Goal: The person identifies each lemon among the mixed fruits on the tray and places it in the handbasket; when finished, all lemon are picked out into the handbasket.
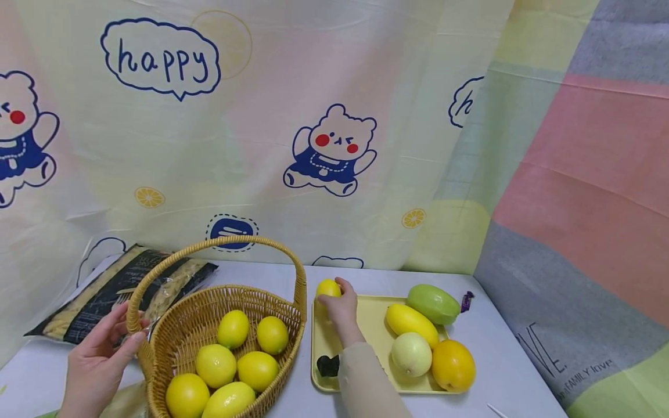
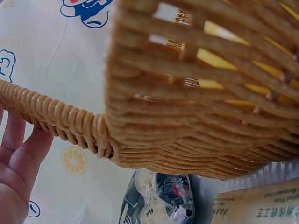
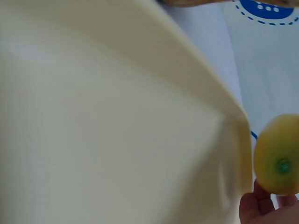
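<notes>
A wicker basket [image 1: 219, 295] with a tall arched handle holds several lemons [image 1: 233, 329]. My left hand [image 1: 101, 348] grips the lower left part of that handle [image 2: 56, 109], its thumb on the near side. Over the far left corner of the cream tray [image 1: 366, 348], my right hand [image 1: 342, 310] holds a lemon [image 1: 328, 288] in its fingers. In the right wrist view this lemon [image 3: 280, 154] shows its green stem end, just past the tray rim. At the tray's right side lie a green fruit [image 1: 432, 303], a yellow oblong fruit [image 1: 412, 325], a pale round fruit [image 1: 411, 354] and an orange fruit [image 1: 453, 366].
Behind the basket on the left lies a black printed plastic bag [image 1: 99, 296]. A small black object [image 1: 327, 366] sits at the tray's near left. Beyond the tray is a purple wrapper [image 1: 467, 302]. Printed cloth [image 1: 261, 145] hangs behind the table.
</notes>
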Demonstrator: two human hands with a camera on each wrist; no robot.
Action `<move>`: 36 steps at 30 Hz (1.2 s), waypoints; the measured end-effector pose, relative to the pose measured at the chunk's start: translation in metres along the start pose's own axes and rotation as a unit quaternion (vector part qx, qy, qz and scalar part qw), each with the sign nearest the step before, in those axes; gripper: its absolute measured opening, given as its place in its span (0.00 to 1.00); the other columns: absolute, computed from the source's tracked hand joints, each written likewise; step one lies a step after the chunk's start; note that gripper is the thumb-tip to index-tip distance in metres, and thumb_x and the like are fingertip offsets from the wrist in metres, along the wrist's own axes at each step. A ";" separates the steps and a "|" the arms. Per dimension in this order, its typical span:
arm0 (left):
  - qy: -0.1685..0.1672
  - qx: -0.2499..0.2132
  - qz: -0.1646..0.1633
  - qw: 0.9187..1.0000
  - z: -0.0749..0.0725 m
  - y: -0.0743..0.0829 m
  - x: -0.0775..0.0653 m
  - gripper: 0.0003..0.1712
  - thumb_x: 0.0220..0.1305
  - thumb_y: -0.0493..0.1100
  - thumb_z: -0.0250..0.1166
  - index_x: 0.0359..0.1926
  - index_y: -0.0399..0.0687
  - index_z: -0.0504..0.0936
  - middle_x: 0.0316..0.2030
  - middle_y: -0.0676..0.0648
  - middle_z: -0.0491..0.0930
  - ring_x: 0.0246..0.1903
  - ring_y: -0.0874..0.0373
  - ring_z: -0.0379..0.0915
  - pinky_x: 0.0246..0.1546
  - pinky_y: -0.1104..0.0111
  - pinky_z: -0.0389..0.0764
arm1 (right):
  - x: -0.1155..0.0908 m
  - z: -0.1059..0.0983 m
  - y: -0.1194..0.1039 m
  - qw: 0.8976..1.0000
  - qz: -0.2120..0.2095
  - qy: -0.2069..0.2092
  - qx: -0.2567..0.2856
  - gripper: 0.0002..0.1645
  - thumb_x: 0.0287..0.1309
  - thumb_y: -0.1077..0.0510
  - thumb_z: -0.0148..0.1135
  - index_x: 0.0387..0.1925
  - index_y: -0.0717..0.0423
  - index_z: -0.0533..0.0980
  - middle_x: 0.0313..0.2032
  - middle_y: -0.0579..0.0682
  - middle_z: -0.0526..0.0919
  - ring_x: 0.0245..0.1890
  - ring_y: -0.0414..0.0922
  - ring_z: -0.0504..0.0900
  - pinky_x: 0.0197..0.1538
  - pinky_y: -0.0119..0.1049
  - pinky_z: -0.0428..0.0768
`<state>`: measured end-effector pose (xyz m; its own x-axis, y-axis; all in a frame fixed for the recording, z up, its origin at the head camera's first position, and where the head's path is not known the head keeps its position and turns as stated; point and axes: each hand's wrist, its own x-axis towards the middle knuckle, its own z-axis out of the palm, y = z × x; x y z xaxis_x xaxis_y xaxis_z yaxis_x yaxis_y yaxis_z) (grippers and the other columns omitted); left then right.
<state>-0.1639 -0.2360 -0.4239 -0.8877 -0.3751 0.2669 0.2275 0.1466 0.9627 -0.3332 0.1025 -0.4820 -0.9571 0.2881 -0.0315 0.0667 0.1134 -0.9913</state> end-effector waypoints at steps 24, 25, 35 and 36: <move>0.009 0.011 0.040 0.999 -0.017 -0.080 0.033 0.34 0.55 0.33 0.66 0.63 0.53 0.69 0.45 0.47 0.81 0.41 0.65 0.77 0.35 0.78 0.80 | -0.046 -0.079 -0.072 0.942 -0.107 -0.223 0.226 0.26 0.56 0.67 0.54 0.57 0.49 0.69 0.49 0.48 0.71 0.38 0.44 0.76 0.33 0.32 0.80; 0.008 0.014 0.041 0.999 -0.017 -0.080 0.033 0.34 0.55 0.33 0.66 0.63 0.53 0.69 0.45 0.48 0.81 0.41 0.65 0.77 0.35 0.78 0.80 | -0.050 -0.082 -0.074 0.934 -0.117 -0.254 0.224 0.24 0.56 0.66 0.55 0.55 0.46 0.71 0.49 0.46 0.72 0.38 0.44 0.76 0.33 0.32 0.81; 0.014 0.010 0.034 0.999 -0.018 -0.087 0.035 0.34 0.55 0.34 0.66 0.63 0.55 0.69 0.46 0.48 0.82 0.42 0.65 0.77 0.36 0.79 0.80 | -0.089 -0.062 -0.081 0.803 -0.191 -0.523 0.213 0.26 0.51 0.57 0.67 0.53 0.48 0.72 0.53 0.48 0.76 0.46 0.41 0.77 0.41 0.32 0.81; 0.012 0.007 0.035 0.999 -0.018 -0.088 0.034 0.34 0.55 0.33 0.65 0.63 0.54 0.69 0.46 0.48 0.82 0.42 0.65 0.77 0.36 0.80 0.80 | -0.093 -0.057 -0.079 0.809 -0.185 -0.520 0.203 0.27 0.50 0.57 0.68 0.53 0.50 0.72 0.53 0.48 0.76 0.47 0.41 0.76 0.44 0.32 0.80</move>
<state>-0.2070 -0.2784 -0.4988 -0.8595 -0.3858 0.3353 0.2833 0.1864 0.9407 -0.2337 0.1207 -0.3931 -0.6246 -0.6733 0.3957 -0.1741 -0.3738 -0.9110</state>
